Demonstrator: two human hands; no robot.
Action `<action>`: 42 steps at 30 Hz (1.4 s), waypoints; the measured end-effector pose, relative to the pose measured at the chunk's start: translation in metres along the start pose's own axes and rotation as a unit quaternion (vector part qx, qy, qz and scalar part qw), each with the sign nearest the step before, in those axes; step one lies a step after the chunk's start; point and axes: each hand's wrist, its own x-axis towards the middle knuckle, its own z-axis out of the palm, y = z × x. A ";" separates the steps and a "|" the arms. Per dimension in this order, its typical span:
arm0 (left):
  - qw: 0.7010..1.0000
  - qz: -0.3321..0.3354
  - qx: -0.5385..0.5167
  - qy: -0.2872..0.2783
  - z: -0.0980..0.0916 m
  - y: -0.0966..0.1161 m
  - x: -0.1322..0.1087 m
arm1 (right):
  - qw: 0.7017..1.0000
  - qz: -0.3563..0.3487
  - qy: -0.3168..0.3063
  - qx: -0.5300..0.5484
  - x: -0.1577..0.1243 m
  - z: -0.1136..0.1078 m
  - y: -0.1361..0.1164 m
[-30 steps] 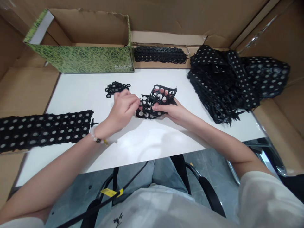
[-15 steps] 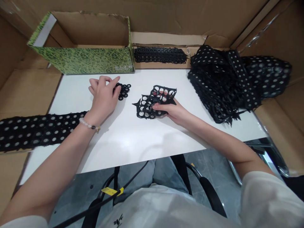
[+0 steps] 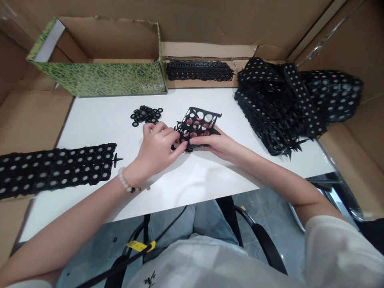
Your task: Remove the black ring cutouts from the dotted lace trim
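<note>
Over the middle of the white table, my right hand (image 3: 221,143) grips a black perforated rubber sheet (image 3: 207,116), its thumb on top and the other fingers behind. The sheet is folded or curled, and large round holes run through it. My left hand (image 3: 160,143), a beaded bracelet at its wrist, pinches the left edge of this sheet between thumb and fingers. Whether a small ring is also in that pinch is hidden. Just beyond the left hand lies a loose pile of small black rubber rings (image 3: 145,115).
A black strip with unpunched rings (image 3: 60,168) lies at left. Behind it stands a green patterned box (image 3: 105,79). Stacked black strips (image 3: 199,71) sit at the back, and a heap of dotted black sheets (image 3: 276,104) covers the right. Cardboard walls (image 3: 210,24) surround the white table (image 3: 180,180).
My left hand has left the ring pile and come right and nearer to the sheet, closing on its left edge. The sheet is more curled up in my right hand.
</note>
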 end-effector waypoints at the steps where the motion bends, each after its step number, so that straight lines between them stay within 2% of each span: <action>1: 1.000 -0.001 0.002 -0.004 -0.001 0.000 0.000 | 1.000 0.000 0.002 -0.004 -0.001 0.000 -0.001; 7: 0.996 0.000 -0.068 -0.060 0.000 0.001 0.001 | 1.000 0.000 0.006 -0.025 0.000 -0.002 0.006; 13: 0.976 -0.049 -0.207 -0.055 -0.003 -0.006 0.007 | 0.998 -0.051 0.020 -0.042 0.008 -0.008 0.008; 17: 0.989 -0.030 -0.137 -0.046 -0.004 -0.009 0.007 | 0.997 -0.048 0.043 -0.048 0.012 -0.012 0.008; 20: 0.996 -0.040 -0.083 -0.012 -0.005 -0.009 0.005 | 0.997 -0.047 0.052 -0.039 0.012 -0.011 0.010; 22: 0.997 -0.029 -0.072 0.000 -0.006 -0.008 0.004 | 0.998 -0.043 0.045 -0.032 0.011 -0.009 0.010; 25: 0.995 0.006 -0.095 -0.022 -0.005 -0.007 0.004 | 0.999 -0.031 0.012 -0.028 0.008 -0.008 0.012; 28: 0.986 0.013 -0.162 -0.037 -0.003 -0.006 0.006 | 0.999 -0.040 -0.014 -0.020 0.007 -0.009 0.013; 33: 0.960 -0.034 -0.274 -0.049 -0.004 -0.004 0.007 | 0.998 -0.058 -0.019 -0.032 0.006 -0.010 0.012; 39: 0.928 -0.092 -0.352 -0.079 -0.001 -0.002 0.004 | 0.996 -0.061 -0.012 -0.065 0.004 -0.007 0.007; 42: 0.925 -0.105 -0.358 -0.069 0.001 -0.006 0.004 | 0.997 -0.062 -0.002 -0.055 0.005 -0.005 0.007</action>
